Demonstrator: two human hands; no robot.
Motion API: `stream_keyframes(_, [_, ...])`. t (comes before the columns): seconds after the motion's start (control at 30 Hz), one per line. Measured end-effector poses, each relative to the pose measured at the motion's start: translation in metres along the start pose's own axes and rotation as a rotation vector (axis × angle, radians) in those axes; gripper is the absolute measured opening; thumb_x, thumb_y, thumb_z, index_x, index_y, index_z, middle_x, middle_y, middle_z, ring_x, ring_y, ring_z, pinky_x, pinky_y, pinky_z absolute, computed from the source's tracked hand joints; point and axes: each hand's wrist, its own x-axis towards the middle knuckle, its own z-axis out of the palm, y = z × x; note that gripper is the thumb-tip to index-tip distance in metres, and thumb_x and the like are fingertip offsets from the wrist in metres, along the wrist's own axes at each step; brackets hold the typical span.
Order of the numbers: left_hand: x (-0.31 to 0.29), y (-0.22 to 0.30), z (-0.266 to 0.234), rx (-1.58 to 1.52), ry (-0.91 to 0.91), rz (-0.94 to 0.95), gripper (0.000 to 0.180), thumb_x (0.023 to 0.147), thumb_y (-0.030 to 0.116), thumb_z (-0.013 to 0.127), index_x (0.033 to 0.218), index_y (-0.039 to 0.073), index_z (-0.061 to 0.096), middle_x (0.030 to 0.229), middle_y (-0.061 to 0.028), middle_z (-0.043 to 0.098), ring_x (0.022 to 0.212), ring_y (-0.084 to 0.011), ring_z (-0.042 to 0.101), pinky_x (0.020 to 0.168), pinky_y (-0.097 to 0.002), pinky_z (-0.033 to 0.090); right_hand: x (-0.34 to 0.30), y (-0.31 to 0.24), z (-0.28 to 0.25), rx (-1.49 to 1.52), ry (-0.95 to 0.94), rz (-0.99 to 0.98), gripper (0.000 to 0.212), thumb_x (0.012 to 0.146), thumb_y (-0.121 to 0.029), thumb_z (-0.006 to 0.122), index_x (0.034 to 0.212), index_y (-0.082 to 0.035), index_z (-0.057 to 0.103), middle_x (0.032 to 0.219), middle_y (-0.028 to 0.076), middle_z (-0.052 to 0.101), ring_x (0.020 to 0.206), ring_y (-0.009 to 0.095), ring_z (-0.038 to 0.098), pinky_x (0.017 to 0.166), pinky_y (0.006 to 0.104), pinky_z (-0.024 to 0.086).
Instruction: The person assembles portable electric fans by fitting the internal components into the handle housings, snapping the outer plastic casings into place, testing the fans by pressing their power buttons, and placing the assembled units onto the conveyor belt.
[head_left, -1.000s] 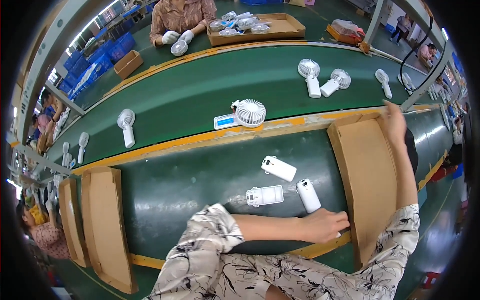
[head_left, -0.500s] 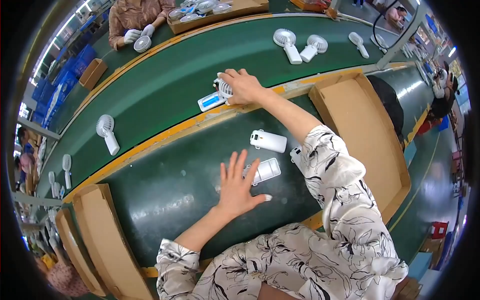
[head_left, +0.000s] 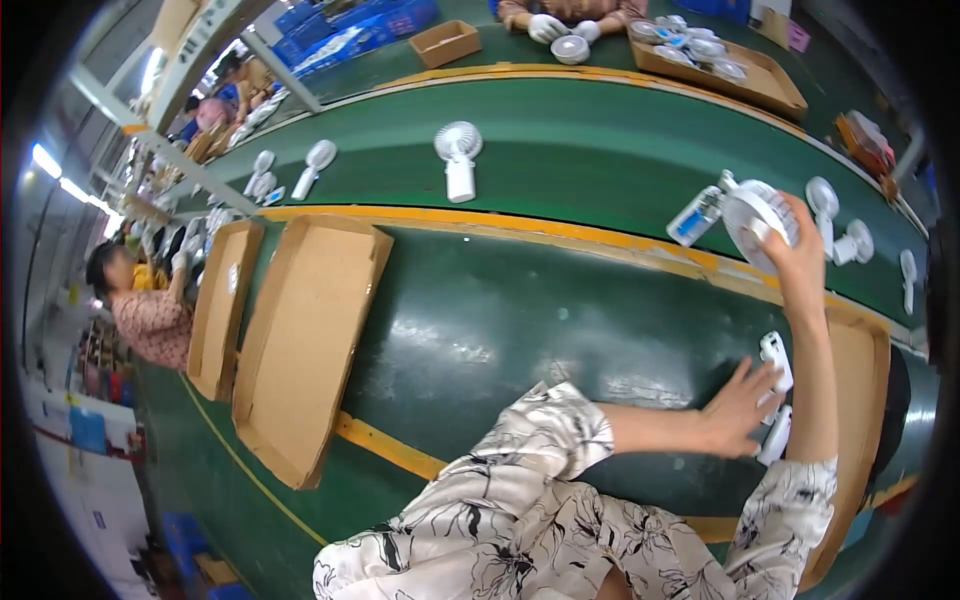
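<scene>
My right hand [head_left: 797,255] grips a white handheld fan [head_left: 757,222] by its round head, over the near edge of the conveyor. The fan's handle is uncovered and shows a blue battery [head_left: 690,224]. On the dark green worktop [head_left: 500,310], my left hand [head_left: 742,410] lies with its fingers spread. Its fingertips reach over white plastic handle casings; one casing [head_left: 776,362] shows beyond the fingers and another casing [head_left: 774,436] nearer me. Whether the fingers touch them, I cannot tell.
Several white fans lie on the green conveyor belt [head_left: 560,140], among them an upright-pointing fan [head_left: 459,162]. Shallow cardboard trays stand at left [head_left: 300,340] and right [head_left: 850,400]. Across the belt, a gloved co-worker [head_left: 565,28] handles a fan head beside a filled box [head_left: 770,90].
The view has swung left, so things sit further right. My right hand has raised the fan off the belt's edge. My left hand stays spread by the casings.
</scene>
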Motion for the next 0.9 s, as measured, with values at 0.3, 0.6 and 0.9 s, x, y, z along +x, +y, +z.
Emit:
stream_keyframes(0.3, [-0.1, 0.021, -0.153, 0.188, 0.545, -0.099, 0.039, 0.062, 0.014, 0.065, 0.098, -0.002, 0.059, 0.099, -0.0163, 0.058, 0.091, -0.0308, 0.055, 0.079, -0.0389, 0.044, -0.076, -0.015, -0.004, 0.115, 0.102, 0.008, 0.071, 0.066, -0.026, 0.064, 0.126, 0.002, 0.039, 0.121, 0.013, 0.047, 0.111, 0.022, 0.046, 0.094, 0.0334, 0.037])
stream_keyframes(0.6, [-0.141, -0.027, -0.153, 0.021, 0.393, -0.688, 0.036, 0.067, 0.004, 0.062, 0.102, 0.0, 0.057, 0.088, -0.0087, 0.059, 0.07, -0.0175, 0.053, 0.059, -0.0272, 0.044, -0.136, 0.062, 0.0, 0.073, 0.059, 0.461, 0.049, 0.064, -0.015, 0.07, 0.104, 0.006, 0.053, 0.089, 0.012, 0.061, 0.081, 0.014, 0.057, 0.073, 0.0254, 0.046])
stream_keyframes(0.9, [-0.096, 0.014, -0.097, 0.307, -0.042, -0.37, 0.064, 0.053, 0.02, 0.072, 0.109, -0.003, 0.05, 0.082, -0.0122, 0.054, 0.077, -0.0278, 0.055, 0.066, -0.0362, 0.046, -0.14, 0.054, -0.013, 0.276, 0.154, 0.446, 0.046, 0.071, -0.012, 0.067, 0.111, 0.005, 0.052, 0.096, 0.009, 0.06, 0.083, 0.011, 0.056, 0.074, 0.0233, 0.046])
